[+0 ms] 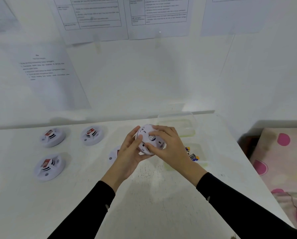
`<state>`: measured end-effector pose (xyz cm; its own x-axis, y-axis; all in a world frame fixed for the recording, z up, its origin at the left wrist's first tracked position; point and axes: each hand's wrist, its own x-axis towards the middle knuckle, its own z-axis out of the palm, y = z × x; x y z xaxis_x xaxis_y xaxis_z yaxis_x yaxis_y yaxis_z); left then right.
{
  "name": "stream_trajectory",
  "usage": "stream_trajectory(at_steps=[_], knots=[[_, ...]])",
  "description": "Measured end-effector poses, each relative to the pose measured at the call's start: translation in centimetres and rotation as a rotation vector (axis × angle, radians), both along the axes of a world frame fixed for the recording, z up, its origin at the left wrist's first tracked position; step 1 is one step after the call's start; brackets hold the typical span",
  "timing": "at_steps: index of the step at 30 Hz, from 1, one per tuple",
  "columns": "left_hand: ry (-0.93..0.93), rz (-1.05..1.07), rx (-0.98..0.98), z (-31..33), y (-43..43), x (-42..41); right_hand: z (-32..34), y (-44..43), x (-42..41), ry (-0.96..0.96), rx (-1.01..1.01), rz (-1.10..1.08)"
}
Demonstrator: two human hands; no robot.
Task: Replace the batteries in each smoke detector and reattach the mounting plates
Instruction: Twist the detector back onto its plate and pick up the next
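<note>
While the smoke detector (145, 151) is held clear of the surface (161, 195), at mid-frame, it is cupped from below and from the left by the left hand (130, 152). The grip is closed round its rim, so the body is judged to be braced against turning. The mounting plate (159, 143) is faced towards the camera, so that its slots can be seen during alignment. It is covered by the right hand (168, 145), whose curled fingers are set on its face in a holding grip. A twist to lock the plate is taken to be the step in hand.

Three further detectors (53, 137) (91, 135) (48, 167) are laid well apart to the left. Each has a red-labelled battery exposed on top, and their plates appear not yet fitted. A fourth unit (113, 155) is partly hidden behind the left hand. Loose batteries (193, 156) are kept in a clear tray (202, 163) just beside the right wrist, within easy reach.
</note>
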<state>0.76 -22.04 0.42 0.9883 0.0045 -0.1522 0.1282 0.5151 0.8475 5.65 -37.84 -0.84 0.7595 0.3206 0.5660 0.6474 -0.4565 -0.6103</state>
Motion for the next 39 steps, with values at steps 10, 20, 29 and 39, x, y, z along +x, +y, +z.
stream_trajectory(at_steps=[10,20,29,39], knots=[[0.037,0.050,0.032,-0.7,0.7,0.5,3.1,-2.8,2.8,1.038,0.395,0.234],[0.038,0.080,0.050,-0.4,0.5,1.0,4.0,-2.9,3.5,1.016,0.334,0.374],[0.061,0.090,0.090,0.0,0.1,1.4,3.6,-2.8,4.3,1.041,0.319,0.361],[0.052,0.088,0.228,-0.1,0.1,1.7,3.3,-2.6,4.4,1.046,0.249,0.394]])
